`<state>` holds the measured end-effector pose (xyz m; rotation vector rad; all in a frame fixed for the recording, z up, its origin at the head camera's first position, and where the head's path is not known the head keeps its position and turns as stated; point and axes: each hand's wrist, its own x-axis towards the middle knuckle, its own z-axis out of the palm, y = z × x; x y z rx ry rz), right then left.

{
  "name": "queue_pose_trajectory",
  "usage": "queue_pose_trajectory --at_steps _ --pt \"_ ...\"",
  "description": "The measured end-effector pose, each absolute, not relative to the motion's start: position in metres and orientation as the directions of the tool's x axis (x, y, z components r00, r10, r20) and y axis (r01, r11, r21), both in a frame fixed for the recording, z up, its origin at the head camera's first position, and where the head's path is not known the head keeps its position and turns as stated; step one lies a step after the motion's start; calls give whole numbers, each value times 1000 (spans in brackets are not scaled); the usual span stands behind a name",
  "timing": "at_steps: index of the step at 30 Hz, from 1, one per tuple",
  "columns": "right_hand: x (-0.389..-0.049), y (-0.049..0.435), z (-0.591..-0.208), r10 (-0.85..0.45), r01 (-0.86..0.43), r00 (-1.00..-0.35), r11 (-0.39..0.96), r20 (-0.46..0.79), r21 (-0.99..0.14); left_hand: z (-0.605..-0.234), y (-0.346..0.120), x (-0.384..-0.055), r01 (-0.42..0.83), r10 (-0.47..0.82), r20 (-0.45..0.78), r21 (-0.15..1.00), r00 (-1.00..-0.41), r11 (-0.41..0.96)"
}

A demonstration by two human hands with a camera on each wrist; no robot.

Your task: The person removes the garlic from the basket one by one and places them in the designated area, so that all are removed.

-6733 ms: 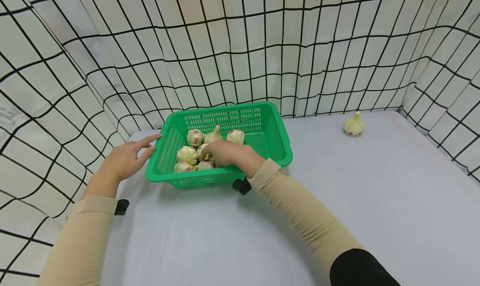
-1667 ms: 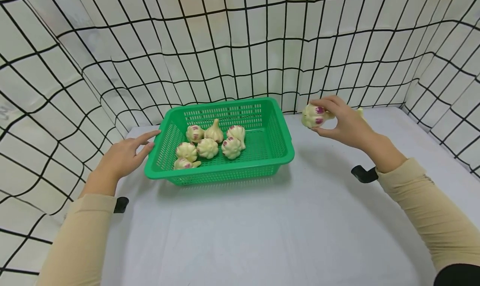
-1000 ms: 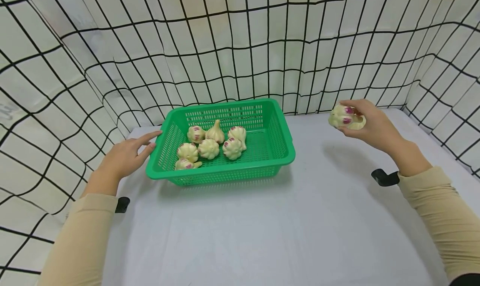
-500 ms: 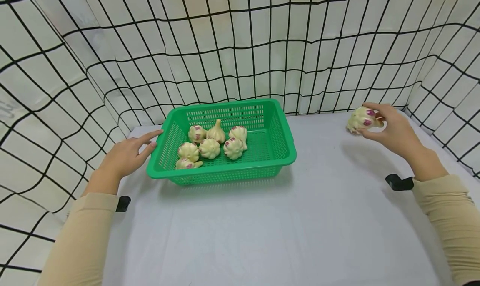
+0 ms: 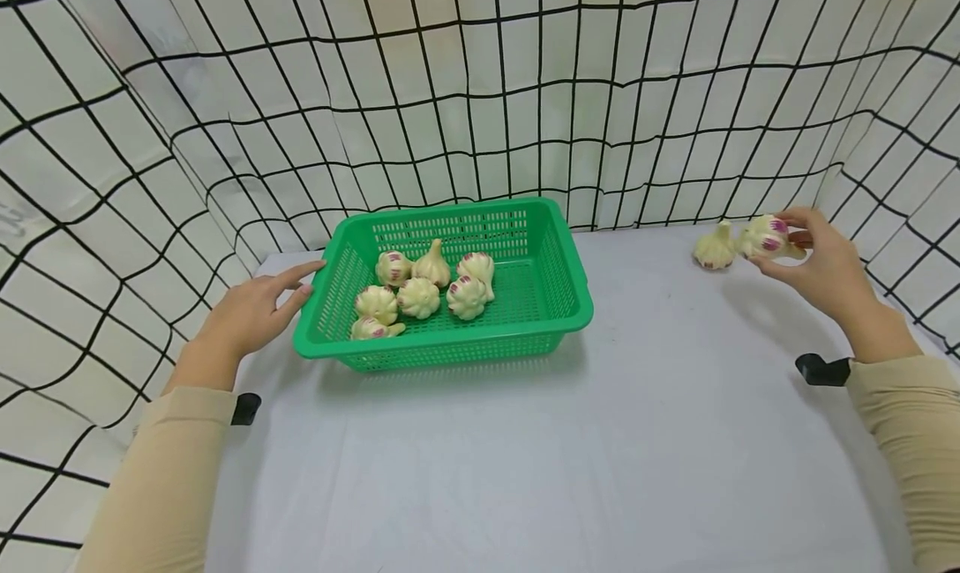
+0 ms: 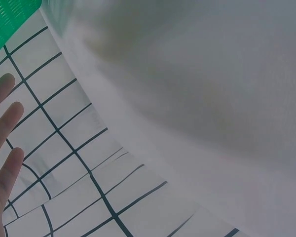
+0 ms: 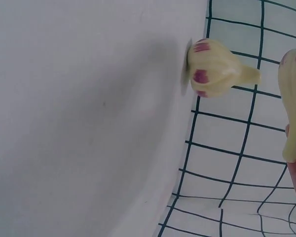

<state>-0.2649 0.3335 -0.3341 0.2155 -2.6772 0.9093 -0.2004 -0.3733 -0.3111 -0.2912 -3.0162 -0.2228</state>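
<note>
My right hand (image 5: 828,264) pinches a garlic bulb (image 5: 762,237) with purple marks, held above the table at the far right. Just left of it another garlic bulb (image 5: 715,248) stands upright on the table; in the right wrist view that standing garlic (image 7: 212,69) is apart from the held garlic (image 7: 293,94). At the left, my left hand (image 5: 251,314) touches the rim of the green basket (image 5: 450,349) with extended fingers. Several garlic bulbs (image 5: 418,298) lie in the basket's left and middle part. Three fingers (image 6: 7,121) of that hand show in the left wrist view.
White sheeting with black netting (image 5: 517,98) rises behind the table and along both sides. The table (image 5: 480,464) has a white cover. A black wrist piece (image 5: 822,370) sits under the right wrist, another black piece (image 5: 246,409) by the left.
My right hand took a garlic from the basket and carried it right, first in front of the standing garlic, now past it to its right. My left hand stays at the basket rim.
</note>
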Motion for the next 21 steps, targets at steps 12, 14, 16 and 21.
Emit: queue_pose_trajectory --at_steps 12,14,16,21 --pt "-281 350 -347 -21 -174 -966 789 257 -590 -310 -374 -198 188 173 119 132 -978 973" --pt "-285 352 -350 -18 -169 -967 793 254 -586 -311 -374 -198 188 173 116 134 -978 973" --pt "-290 354 -353 -15 -161 -969 794 246 -586 -311 -373 -198 185 171 112 135 -979 973" --pt "-299 358 -358 -19 -153 -974 791 226 -592 -311 -373 -198 183 169 112 136 -979 974"
